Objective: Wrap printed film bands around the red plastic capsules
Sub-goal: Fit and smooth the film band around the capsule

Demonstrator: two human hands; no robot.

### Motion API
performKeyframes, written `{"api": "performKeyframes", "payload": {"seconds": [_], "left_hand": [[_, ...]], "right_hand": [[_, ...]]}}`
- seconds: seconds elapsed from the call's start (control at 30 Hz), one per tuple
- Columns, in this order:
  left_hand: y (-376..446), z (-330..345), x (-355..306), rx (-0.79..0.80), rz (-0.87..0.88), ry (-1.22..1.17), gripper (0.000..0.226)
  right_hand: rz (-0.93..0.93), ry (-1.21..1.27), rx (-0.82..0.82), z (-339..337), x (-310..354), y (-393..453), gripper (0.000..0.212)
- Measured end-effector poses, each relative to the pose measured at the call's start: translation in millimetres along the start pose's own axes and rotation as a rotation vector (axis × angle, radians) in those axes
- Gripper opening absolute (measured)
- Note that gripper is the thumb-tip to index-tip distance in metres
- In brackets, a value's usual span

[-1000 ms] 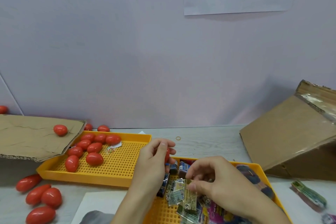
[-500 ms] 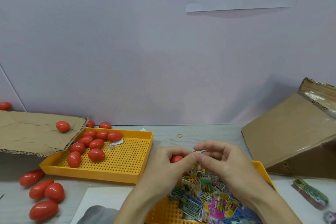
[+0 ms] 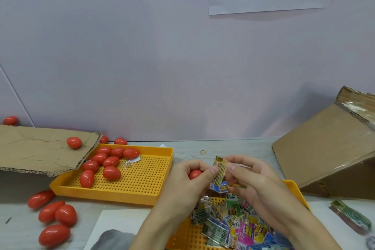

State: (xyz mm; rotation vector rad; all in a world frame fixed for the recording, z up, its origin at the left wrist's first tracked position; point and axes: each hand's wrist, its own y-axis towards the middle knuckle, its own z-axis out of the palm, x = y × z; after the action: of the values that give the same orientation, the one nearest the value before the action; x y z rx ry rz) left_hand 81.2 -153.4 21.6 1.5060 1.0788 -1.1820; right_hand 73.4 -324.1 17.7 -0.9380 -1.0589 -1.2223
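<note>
My left hand [image 3: 187,180] curls round a red capsule [image 3: 195,173], and its thumb also pinches the left edge of a printed film band [image 3: 219,174]. My right hand [image 3: 250,180] pinches the same band from the right, holding it upright between both hands above the near yellow tray [image 3: 292,186]. That tray holds a heap of loose printed film bands [image 3: 233,223]. A second yellow perforated tray [image 3: 142,186] at the left holds several bare red capsules [image 3: 111,173].
More red capsules [image 3: 53,214] lie loose on the table at the left. A torn cardboard sheet [image 3: 40,148] with one capsule overhangs the left tray. A tilted cardboard box [image 3: 328,160] stands at right. A bundle of bands [image 3: 351,216] lies at far right, a rubber band [image 3: 203,152] behind.
My right hand has lifted one film band out of the heap and brought it up to the left hand's capsule. Both hands now hold the band upright between them.
</note>
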Motion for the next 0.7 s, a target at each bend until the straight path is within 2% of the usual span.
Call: {"api": "performKeyframes", "payload": {"seconds": [0.1,0.2,0.33,0.53,0.7], "left_hand": [[0.5,-2.3,1.1,-0.018,0.014,-0.033,0.024],[0.1,-2.6,3.5,0.040,0.007,-0.021,0.026],[-0.8,-2.2,4.9,0.086,0.010,-0.019,0.027],[2.3,-3.3,4.4,-0.072,0.029,-0.107,0.024],[3.0,-0.8,4.6,-0.081,0.058,-0.057,0.024]], "right_hand": [[-0.002,-0.041,-0.014,0.6,-0.5,0.3,0.035],[-0.033,-0.055,0.017,0.4,0.7,-0.6,0.025],[-0.048,-0.011,0.075,-0.7,2.8,0.2,0.030],[-0.003,-0.001,0.032,0.3,1.7,0.6,0.016],[-0.060,-0.194,-0.030,7.0,0.4,1.0,0.030]]}}
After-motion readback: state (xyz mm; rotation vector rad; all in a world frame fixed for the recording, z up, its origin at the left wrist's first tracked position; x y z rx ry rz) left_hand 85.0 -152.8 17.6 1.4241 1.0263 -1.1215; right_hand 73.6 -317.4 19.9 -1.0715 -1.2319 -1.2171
